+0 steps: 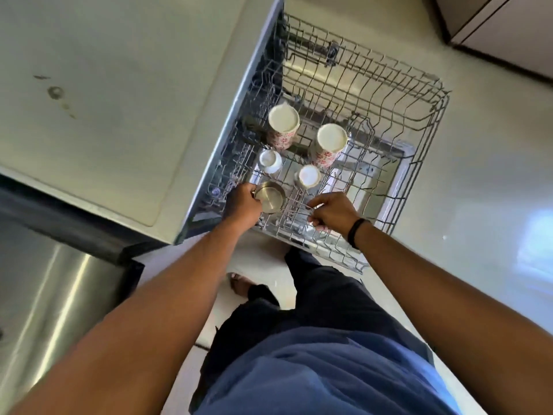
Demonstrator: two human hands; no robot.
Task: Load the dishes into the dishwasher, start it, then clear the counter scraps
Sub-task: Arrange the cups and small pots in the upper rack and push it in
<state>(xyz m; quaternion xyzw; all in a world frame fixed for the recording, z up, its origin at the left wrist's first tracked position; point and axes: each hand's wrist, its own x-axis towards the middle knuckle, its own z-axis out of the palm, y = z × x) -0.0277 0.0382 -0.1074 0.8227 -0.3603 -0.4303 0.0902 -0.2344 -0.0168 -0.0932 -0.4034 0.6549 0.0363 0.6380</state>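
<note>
Steel cup (270, 196) upside down in rack (431, 115), left hand (244, 205) fingers curled on its rim, right hand (330, 212) pinching rack wires; probably light, rigid, slick when wet, best taken by the rim

A pale cream countertop (98, 94) with a few dark stains fills the upper left of the frame. A brushed stainless-steel appliance front (45, 295) gleams at lower left. Glossy pale floor (493, 190) spreads right, below dark-edged cabinets (502, 28) at upper right.
</note>
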